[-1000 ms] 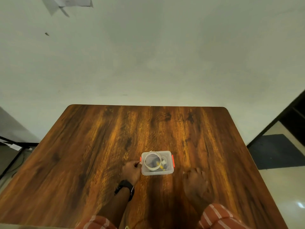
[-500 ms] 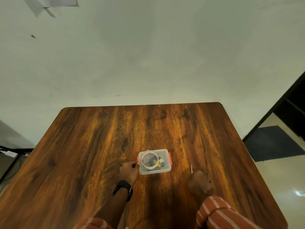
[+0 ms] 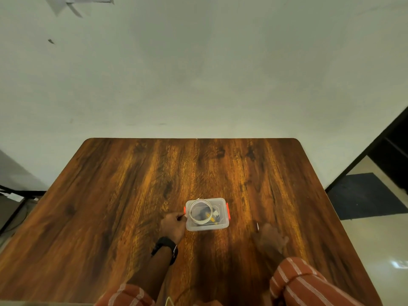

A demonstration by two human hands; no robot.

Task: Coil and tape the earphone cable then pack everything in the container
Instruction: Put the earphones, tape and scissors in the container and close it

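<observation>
Container (image 3: 207, 225) beside left hand (image 3: 173, 225), grip on its orange latch (image 3: 184, 210); right hand (image 3: 270, 239) apart, grip unclear.

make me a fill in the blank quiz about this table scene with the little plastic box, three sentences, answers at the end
The left hand touches the container on the side nearest the ____ clip.
The tape roll sits ____ the container.
The wrist of the left hand wears a black ____.

Missing words: left orange; inside; watch
</observation>
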